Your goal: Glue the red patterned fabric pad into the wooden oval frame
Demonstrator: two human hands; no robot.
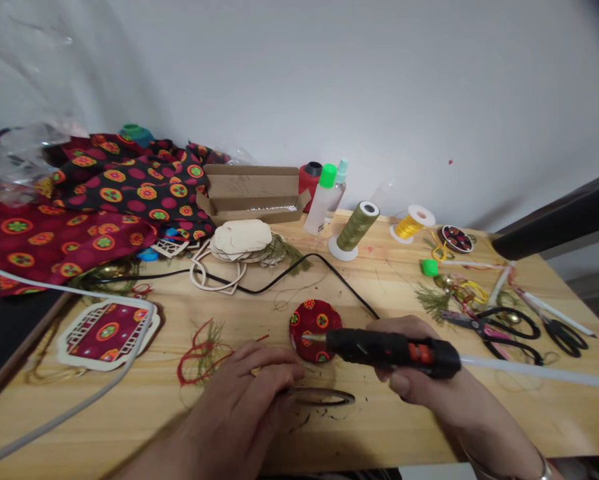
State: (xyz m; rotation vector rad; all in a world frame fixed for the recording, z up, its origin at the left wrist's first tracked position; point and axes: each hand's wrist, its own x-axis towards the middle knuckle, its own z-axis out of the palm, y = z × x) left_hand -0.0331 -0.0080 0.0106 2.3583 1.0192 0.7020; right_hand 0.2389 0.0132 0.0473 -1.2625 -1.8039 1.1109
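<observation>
My right hand is wrapped round a black hot glue gun, whose nozzle points left. A long white glue stick runs out of its back end. Under the nozzle lies a round maroon fabric-covered disc with a flower print. My left hand, closed, pinches the left end of a thin brown ring, seen nearly edge-on just in front of the disc. The fingertips on the ring are partly hidden.
Left are a cream framed fabric piece, a grey cable and patterned cloth. Behind stand an open cardboard box, bottles and a green thread spool. Black-handled scissors lie at right, near a black post.
</observation>
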